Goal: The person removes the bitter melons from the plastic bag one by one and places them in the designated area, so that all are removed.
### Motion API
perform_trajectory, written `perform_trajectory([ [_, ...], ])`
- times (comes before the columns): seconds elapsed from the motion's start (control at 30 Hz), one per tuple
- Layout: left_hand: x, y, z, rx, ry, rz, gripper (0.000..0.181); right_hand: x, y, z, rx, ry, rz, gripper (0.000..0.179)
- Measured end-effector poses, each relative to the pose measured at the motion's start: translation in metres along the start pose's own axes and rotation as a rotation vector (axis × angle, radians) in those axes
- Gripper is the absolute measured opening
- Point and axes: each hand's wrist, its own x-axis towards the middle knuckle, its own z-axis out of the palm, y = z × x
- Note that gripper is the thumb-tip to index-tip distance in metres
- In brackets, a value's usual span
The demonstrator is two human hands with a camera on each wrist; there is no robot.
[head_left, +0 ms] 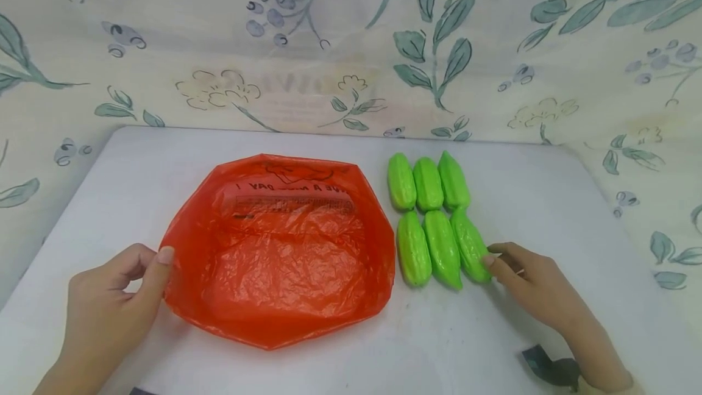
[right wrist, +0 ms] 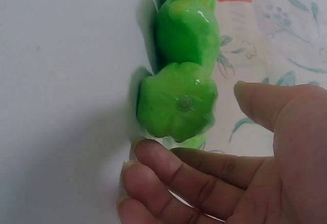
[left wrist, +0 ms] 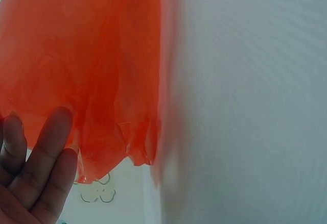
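Note:
A red plastic bag [head_left: 285, 267] lies on the table with its wide mouth spread open. My left hand [head_left: 112, 297] pinches the left edge of its rim between thumb and index finger; the other fingers [left wrist: 43, 152] show beside the film in the left wrist view. To the bag's right are several glossy, ribbed green fruits in two rows of three. My right hand [head_left: 534, 282] is at the near right fruit [head_left: 470, 247], thumb and fingers around its near end. In the right wrist view, a gap separates the thumb [right wrist: 255, 99] from that fruit's ribbed end [right wrist: 179, 101].
The white table [head_left: 351, 370] ends at the back against a floral cloth [head_left: 351, 47]. A dark strap [head_left: 548, 367] hangs by the right wrist. Next to the bag's right rim stands the near left fruit [head_left: 414, 249].

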Motion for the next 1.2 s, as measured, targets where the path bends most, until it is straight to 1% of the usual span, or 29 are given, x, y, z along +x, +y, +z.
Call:
perform_trajectory([
  [0.13, 0.001, -0.001, 0.000, 0.001, 0.021, -0.006, 0.028, 0.001, 0.001, -0.003, -0.004, 0.001, -0.002, 0.054],
  [0.27, 0.001, -0.001, 0.001, 0.017, 0.015, -0.031, 0.028, 0.000, 0.003, -0.006, -0.024, 0.021, -0.015, 0.052],
  [0.37, 0.003, 0.000, 0.001, 0.031, 0.000, -0.069, 0.030, -0.001, 0.004, -0.010, -0.033, 0.051, -0.054, 0.050],
  [0.43, 0.004, 0.001, 0.001, 0.032, 0.005, -0.080, 0.031, -0.002, 0.005, -0.013, -0.039, 0.073, -0.088, 0.049],
  [0.5, 0.004, 0.002, 0.000, 0.035, 0.008, -0.092, 0.032, -0.003, 0.006, -0.015, -0.068, 0.091, -0.118, 0.050],
  [0.6, 0.005, 0.003, 0.000, 0.043, 0.008, -0.091, 0.032, -0.004, 0.010, -0.017, -0.138, 0.103, -0.121, 0.057],
  [0.77, 0.005, 0.005, -0.001, 0.077, -0.032, -0.124, 0.032, -0.005, 0.020, -0.023, -0.253, 0.147, -0.128, 0.072],
  [0.87, 0.004, 0.005, -0.002, 0.086, -0.046, -0.177, 0.035, -0.004, 0.026, -0.028, -0.309, 0.190, -0.159, 0.079],
  [0.97, 0.004, 0.005, -0.004, 0.090, -0.075, -0.257, 0.041, -0.003, 0.030, -0.033, -0.367, 0.222, -0.184, 0.083],
  [1.1, 0.005, 0.004, -0.007, 0.092, -0.138, -0.363, 0.050, -0.003, 0.033, -0.037, -0.395, 0.228, -0.195, 0.084],
  [1.13, 0.006, 0.004, -0.008, 0.095, -0.154, -0.385, 0.051, -0.002, 0.034, -0.037, -0.396, 0.225, -0.195, 0.084],
  [1.2, 0.006, 0.004, -0.008, 0.091, -0.165, -0.413, 0.053, -0.002, 0.036, -0.037, -0.394, 0.226, -0.199, 0.083],
])
